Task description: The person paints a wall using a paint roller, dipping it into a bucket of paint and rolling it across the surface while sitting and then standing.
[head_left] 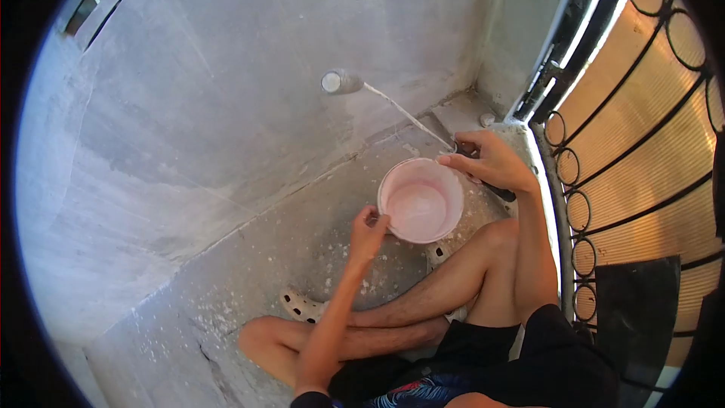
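Clearly, in the head view, the left hand [365, 233] comes up from below with the forearm raised, its fingers curled and pinching the near left rim of the bucket [421, 201]. The right hand [491, 162] reaches in from the other side, wrist bent, gripping the roller [343, 81] by its dark handle; whether its thumb also touches the bucket rim, I cannot tell. The bucket sits between the two hands, mouth facing up.

The bucket is round, pale pink and smooth-walled, with whitish smears inside. From the right grip a thin, white-coated rod runs up and leftward to the roller's pale, cylindrical head. The wall [249, 68] beyond both hands is grey and flat, streaked with lighter patches; the floor [226, 287] under the left grip is rough and spattered white.

The wall's foot makes a slanting edge just past the bucket. To the right of the right hand, a black metal railing [575, 181] with rings closes that side. Bent legs [408, 295] lie below the grips, while bare floor stretches left of the left hand.
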